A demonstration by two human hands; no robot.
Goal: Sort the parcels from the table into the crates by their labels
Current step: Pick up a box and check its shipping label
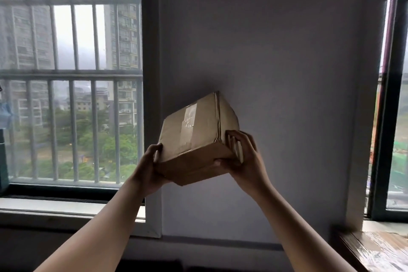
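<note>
Bearing unreadable scrawl (188, 122), parcel (198, 139) rests between left hand (149, 171) and right hand (246, 161).

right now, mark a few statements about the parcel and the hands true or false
1. The left hand and the right hand both grip the brown taped cardboard parcel. True.
2. The parcel is held level. False: it is tilted, its far corner highest.
3. The barred window is left of the parcel. True.
4. A crate shows below the parcel. False: no crate is in view.
</note>
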